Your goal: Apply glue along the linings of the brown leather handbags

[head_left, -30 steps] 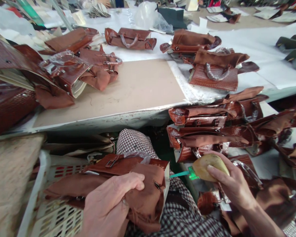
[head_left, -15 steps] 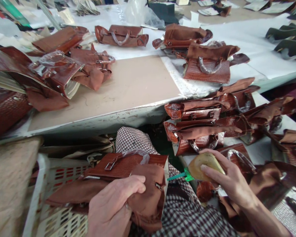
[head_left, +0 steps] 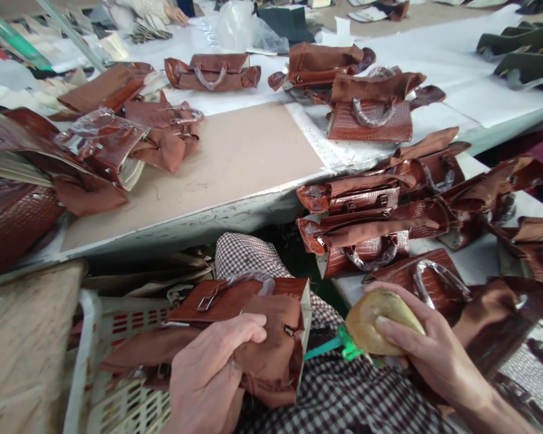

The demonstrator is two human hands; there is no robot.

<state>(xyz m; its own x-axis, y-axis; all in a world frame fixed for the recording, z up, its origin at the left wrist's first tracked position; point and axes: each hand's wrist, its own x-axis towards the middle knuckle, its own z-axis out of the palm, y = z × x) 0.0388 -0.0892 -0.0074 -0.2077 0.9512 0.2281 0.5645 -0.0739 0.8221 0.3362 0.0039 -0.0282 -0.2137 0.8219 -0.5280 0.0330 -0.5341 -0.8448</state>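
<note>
My left hand (head_left: 217,367) is closed on the brown lining of a reddish-brown handbag (head_left: 185,310), thumb on top of the cloth. The bag lies across my lap, with a plastic-wrapped handle and a buckle on its upper face. In my right hand (head_left: 438,343) is a yellowish squeeze bottle (head_left: 382,322), gripped between thumb and fingers. Its green cap and thin teal nozzle point left, and the nozzle's tip meets the pale open edge of the bag's side. Whether glue comes out cannot be seen.
A white plastic basket (head_left: 131,392) stands at my left beside a worn board (head_left: 27,343). Several similar handbags (head_left: 366,241) crowd a surface at my right. More bags lie on the worktable (head_left: 235,150) ahead. At the far edge shows another person's hand (head_left: 176,13).
The bottle has tilted and shifted slightly down and right in my right hand, its nozzle lower along the bag's edge. Another person's hand has come into view at the top.
</note>
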